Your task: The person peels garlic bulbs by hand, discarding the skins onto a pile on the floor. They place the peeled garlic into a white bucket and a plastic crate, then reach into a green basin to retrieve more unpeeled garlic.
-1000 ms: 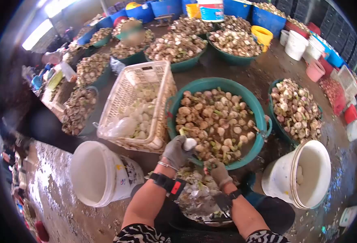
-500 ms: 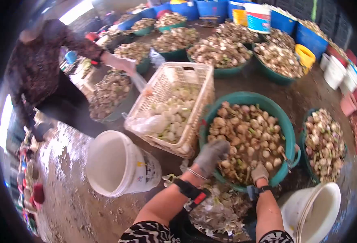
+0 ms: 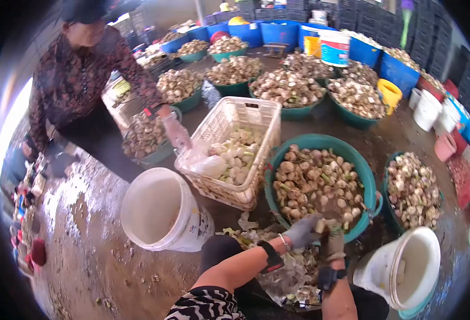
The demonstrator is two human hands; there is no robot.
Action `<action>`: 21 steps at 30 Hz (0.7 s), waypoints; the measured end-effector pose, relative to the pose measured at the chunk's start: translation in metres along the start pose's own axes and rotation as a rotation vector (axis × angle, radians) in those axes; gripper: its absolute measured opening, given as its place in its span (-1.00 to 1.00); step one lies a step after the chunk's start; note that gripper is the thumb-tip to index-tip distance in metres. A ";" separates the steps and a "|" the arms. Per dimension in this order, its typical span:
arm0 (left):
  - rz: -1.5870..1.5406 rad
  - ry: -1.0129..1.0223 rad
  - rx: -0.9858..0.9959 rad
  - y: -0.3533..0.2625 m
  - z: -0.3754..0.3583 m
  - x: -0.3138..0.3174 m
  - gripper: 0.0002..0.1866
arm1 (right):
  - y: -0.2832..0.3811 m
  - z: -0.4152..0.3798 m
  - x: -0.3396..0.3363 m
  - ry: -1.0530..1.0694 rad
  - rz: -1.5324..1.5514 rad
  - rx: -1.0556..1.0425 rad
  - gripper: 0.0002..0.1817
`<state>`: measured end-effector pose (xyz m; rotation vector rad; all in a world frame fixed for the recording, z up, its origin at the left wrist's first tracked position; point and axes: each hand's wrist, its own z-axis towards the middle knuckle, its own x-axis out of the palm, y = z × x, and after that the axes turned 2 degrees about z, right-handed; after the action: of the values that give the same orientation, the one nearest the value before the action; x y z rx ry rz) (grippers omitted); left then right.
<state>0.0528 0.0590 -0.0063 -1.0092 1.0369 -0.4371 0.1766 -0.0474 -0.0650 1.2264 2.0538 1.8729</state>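
Just over the near edge of the green tub [image 3: 320, 140], I should steady my left hand [image 3: 302, 232] against my right hand [image 3: 333, 244], each grip's closure and hold unclear.

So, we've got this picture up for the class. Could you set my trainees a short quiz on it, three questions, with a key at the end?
1. What is the co-worker's hand at?
A) the yellow bucket
B) the plastic bag
C) the blue tub

2. True or false: the wearer's left hand and right hand are close together at the near side of the green tub.

3. Fill in: seen by the wearer, the white crate stands to the ____ of that tub.

Key: 1 B; 2 true; 3 left
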 end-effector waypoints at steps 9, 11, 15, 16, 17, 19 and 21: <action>-0.035 -0.059 -0.188 -0.028 -0.056 0.000 -0.35 | 0.017 -0.056 0.016 0.262 -0.762 -0.342 -0.60; -0.014 -0.085 -0.158 -0.035 -0.063 0.001 -0.32 | 0.024 -0.064 0.017 0.342 -0.855 -0.436 -0.56; -0.203 -0.060 -0.232 -0.013 -0.074 0.006 -0.32 | 0.014 -0.074 0.015 0.342 -0.652 -0.361 -0.65; -0.239 -0.050 -0.245 -0.015 -0.074 0.005 -0.32 | -0.003 -0.063 0.009 0.326 -0.651 -0.413 -0.72; -0.275 -0.043 -0.256 -0.016 -0.073 0.004 -0.32 | -0.002 -0.062 0.013 0.310 -0.650 -0.467 -0.78; -0.440 -0.053 -0.339 -0.017 -0.075 0.002 -0.38 | 0.000 -0.062 0.011 0.363 -0.772 -0.468 -0.76; -0.562 -0.052 -0.483 -0.036 -0.077 -0.006 -0.51 | -0.006 -0.058 0.018 0.349 -0.579 -0.323 -0.74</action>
<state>-0.0118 0.0084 0.0169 -1.7514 0.8146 -0.6257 0.1289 -0.0820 -0.0485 0.2028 1.8573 2.0834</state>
